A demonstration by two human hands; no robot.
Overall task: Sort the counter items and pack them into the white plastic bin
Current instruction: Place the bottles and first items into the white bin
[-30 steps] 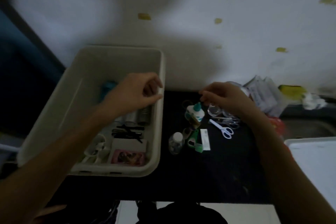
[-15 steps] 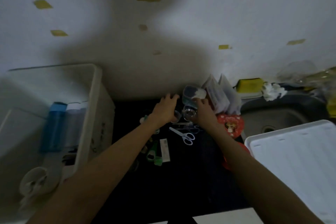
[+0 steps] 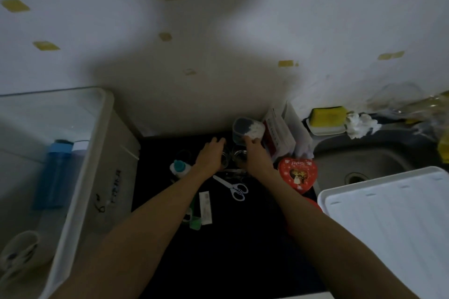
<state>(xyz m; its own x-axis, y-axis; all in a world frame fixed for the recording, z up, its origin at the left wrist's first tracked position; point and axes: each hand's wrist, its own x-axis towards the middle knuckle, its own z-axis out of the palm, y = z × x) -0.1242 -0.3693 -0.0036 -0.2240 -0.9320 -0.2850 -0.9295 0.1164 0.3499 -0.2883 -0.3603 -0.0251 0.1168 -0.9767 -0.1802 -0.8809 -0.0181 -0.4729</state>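
Left hand: our left hand [image 3: 211, 156] lies over a small clear glass jar [image 3: 224, 154] at the back of the black desk [image 3: 238, 238]; its fingers [image 3: 218, 141] curve around the jar, seemingly gripping it, though the dim light leaves this uncertain.
Right hand: our right hand [image 3: 254, 153] sits on a second small clear glass jar [image 3: 239, 154] just beside the first — whether the fingers clasp it or only rest there we cannot tell.
Key relation: both jars stand upright directly under our hands; the white plastic bin [image 3: 82, 177] lies well off to the left, so the left hand is nearer to it and the carry, as we judge it, runs leftward.
Bin contents: a blue-capped bottle [image 3: 54, 175], a pale-capped bottle [image 3: 79, 150] beside it, a white cup-like item [image 3: 19, 250] at the near end.
Square container: a dark clear-walled tub [image 3: 244, 128] holding white wadding, touching the right fingertips.
Desk remainder: white-handled scissors [image 3: 233, 188], a teal-capped glue bottle [image 3: 179, 167], a white paper strip [image 3: 205, 206], a red heart-shaped tin [image 3: 297, 173] — all yet to be packed.
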